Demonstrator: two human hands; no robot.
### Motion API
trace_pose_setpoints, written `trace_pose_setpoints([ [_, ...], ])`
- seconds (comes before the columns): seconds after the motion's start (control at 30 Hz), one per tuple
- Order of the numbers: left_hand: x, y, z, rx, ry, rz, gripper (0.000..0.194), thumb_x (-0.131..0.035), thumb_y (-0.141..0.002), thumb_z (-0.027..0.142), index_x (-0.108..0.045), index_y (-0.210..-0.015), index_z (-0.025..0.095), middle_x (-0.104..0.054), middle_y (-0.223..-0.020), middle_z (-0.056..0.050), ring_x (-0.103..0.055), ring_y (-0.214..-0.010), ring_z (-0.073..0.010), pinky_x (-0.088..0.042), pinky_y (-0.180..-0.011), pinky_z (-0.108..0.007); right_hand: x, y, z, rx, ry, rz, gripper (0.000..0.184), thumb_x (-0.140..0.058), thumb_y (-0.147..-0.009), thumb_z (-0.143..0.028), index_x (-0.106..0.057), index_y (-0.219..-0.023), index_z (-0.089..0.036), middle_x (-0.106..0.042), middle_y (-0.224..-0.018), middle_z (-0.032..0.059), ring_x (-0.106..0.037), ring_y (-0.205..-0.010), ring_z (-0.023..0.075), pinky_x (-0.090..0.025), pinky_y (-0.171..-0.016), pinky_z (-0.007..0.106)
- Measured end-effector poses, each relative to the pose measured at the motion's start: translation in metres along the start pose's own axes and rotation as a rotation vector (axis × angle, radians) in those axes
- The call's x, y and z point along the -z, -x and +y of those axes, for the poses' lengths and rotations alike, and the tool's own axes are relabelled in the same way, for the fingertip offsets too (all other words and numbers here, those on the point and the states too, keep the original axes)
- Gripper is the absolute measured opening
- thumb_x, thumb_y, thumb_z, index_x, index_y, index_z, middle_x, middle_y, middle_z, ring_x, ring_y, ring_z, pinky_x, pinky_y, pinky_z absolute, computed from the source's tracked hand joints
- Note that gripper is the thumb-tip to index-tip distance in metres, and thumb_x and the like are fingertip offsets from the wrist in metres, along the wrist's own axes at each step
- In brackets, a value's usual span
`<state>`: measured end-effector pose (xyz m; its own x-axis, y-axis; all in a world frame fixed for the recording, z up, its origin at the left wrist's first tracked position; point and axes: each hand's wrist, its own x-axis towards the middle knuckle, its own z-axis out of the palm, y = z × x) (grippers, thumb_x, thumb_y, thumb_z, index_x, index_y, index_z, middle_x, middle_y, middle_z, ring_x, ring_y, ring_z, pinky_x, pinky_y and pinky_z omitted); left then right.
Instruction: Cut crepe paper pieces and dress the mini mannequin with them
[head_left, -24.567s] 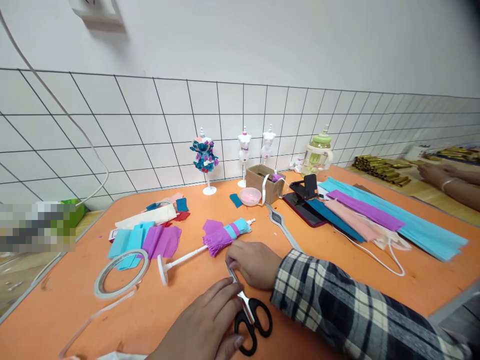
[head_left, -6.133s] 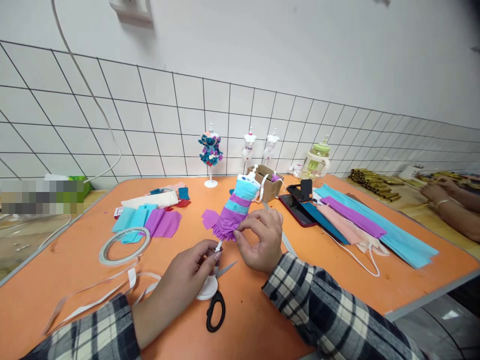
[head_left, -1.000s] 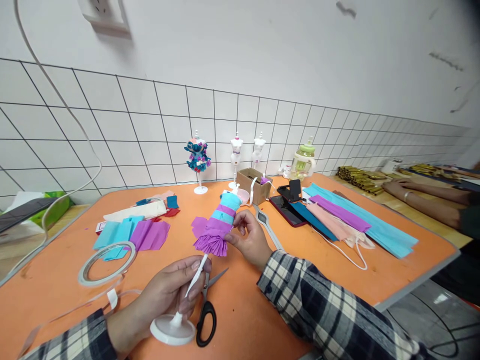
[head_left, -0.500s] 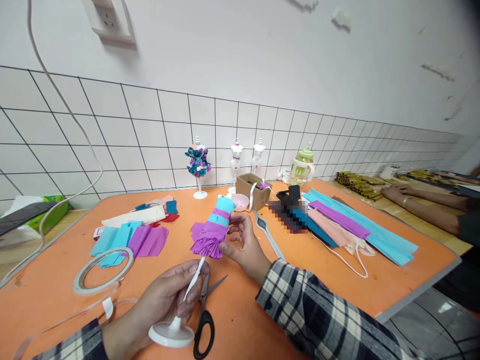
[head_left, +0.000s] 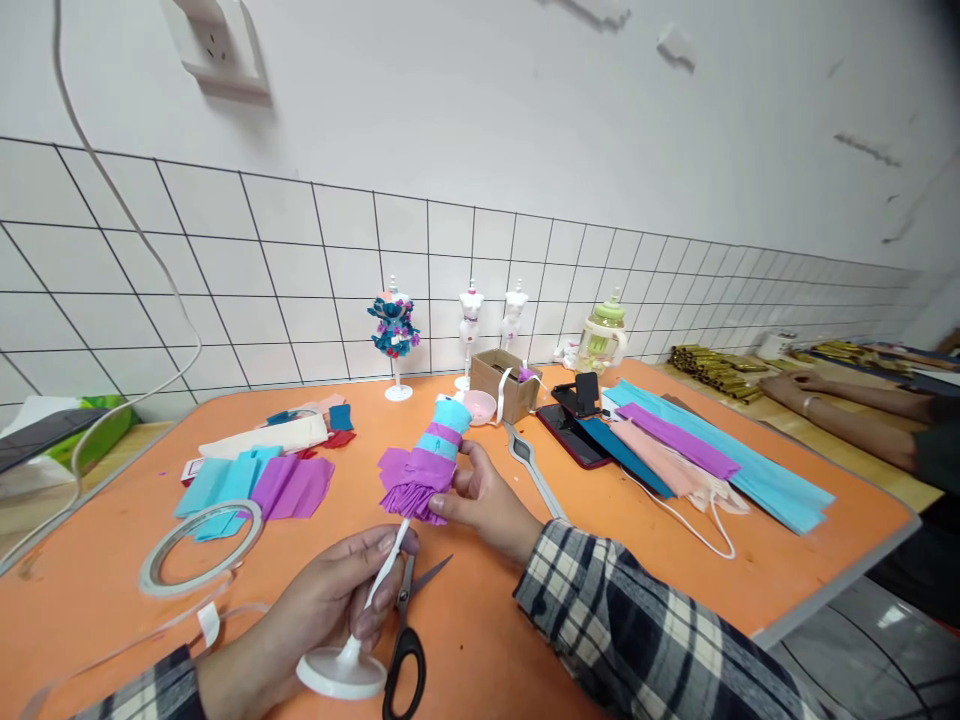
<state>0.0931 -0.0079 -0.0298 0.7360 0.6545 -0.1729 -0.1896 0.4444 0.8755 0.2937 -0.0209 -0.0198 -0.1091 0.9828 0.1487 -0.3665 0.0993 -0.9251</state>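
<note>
My left hand point(head_left: 352, 590) is closed around the white stem of a miniature dress form point(head_left: 341, 672), tilted with its round base toward me. Blue and purple crepe paper wraps the form's body, and a pleated purple crepe paper skirt point(head_left: 411, 482) flares out lower down. At the skirt's right edge my right hand point(head_left: 484, 500) pinches the paper between thumb and fingers. Black-handled scissors point(head_left: 405, 640) lie partly opened on the table beside my left hand. To its left rest a roll of double-sided tape point(head_left: 154, 570) and folded purple crepe paper point(head_left: 296, 487).
At the back of the orange table point(head_left: 480, 630) stand a decorated dress form point(head_left: 394, 330), two bare white ones, a cardboard box point(head_left: 504, 388) and a bottle point(head_left: 600, 340). A phone point(head_left: 574, 438) and crepe paper strips point(head_left: 750, 460) lie right. Another person's hands point(head_left: 795, 385) rest beyond.
My right hand has shifted slightly left and closer in against the purple skirt. My left hand keeps its hold on the stem, and the view has moved a little.
</note>
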Motion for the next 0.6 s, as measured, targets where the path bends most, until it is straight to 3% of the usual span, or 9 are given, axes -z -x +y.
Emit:
trace_pose_setpoints([
  [0.43, -0.0054, -0.0017, -0.0008, -0.009, -0.032, 0.015, 0.035, -0.077, -0.077, 0.048, -0.068, -0.085, 0.015, -0.050, -0.045, 0.006, -0.031, -0.031, -0.0044, -0.031, -0.032, -0.017, -0.0051, 0.0025, -0.0023, 0.038, -0.076, 0.030, 0.076, -0.088, -0.065, -0.039, -0.039, -0.121, -0.024, -0.072, -0.090, 0.0016, -0.070, -0.086, 0.0215, -0.051, -0.088, 0.040],
  [0.53, -0.0065, -0.0007, 0.0008, -0.007, -0.046, 0.025, 0.036, -0.079, -0.075, 0.049, -0.068, -0.084, 0.015, -0.052, -0.044, 0.005, -0.034, -0.031, -0.0048, -0.030, -0.033, -0.017, -0.0024, 0.0029, -0.0033, 0.039, -0.116, -0.024, 0.085, -0.088, -0.064, -0.037, -0.036, -0.130, -0.025, -0.071, -0.093, 0.0020, -0.069, -0.087, 0.0204, -0.050, -0.089, 0.039],
  [0.6, -0.0074, 0.0011, 0.0040, -0.012, -0.054, 0.066, 0.038, -0.080, -0.073, 0.049, -0.068, -0.084, 0.015, -0.055, -0.047, 0.004, -0.040, -0.033, -0.0055, -0.031, -0.035, -0.017, 0.0024, 0.0025, -0.0035, 0.004, -0.130, -0.100, 0.091, -0.088, -0.063, -0.039, -0.036, -0.136, -0.026, -0.069, -0.108, 0.0060, -0.067, -0.100, 0.0222, -0.049, -0.091, 0.040],
])
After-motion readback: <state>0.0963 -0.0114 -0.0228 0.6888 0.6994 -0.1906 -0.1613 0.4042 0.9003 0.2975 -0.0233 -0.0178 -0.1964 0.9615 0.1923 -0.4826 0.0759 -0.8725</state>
